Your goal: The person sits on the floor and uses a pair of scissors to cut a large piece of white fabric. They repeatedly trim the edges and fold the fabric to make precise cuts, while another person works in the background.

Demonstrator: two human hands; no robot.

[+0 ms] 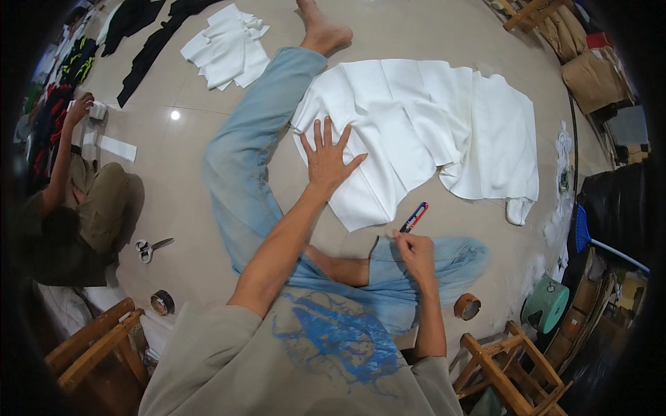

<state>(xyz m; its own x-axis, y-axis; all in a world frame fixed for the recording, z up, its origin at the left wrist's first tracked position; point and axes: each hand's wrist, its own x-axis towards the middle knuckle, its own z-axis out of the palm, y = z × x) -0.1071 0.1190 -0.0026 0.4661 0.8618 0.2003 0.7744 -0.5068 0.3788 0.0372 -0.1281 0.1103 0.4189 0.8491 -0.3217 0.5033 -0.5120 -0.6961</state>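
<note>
My left hand point(326, 163) lies flat with fingers spread on the near left part of several white fabric pieces point(492, 132), which overlap in a fan on the floor. My right hand point(416, 255) is above my bent knee, its fingers closed in a pinch. Whatever it may hold is too small or hidden to make out. Just beyond its fingertips, below the fabric's edge, is a red, blue and black pen-shaped tool point(415, 217); I cannot tell whether the fingers touch it.
White pieces point(229, 48) and black garments point(149, 48) lie far left. A co-worker's hand point(81, 107) is at a white bundle. Scissors point(151, 249), two tape rolls point(163, 302), wooden stools point(510, 367), a green spool point(545, 305) and a blue broom point(583, 229) surround me.
</note>
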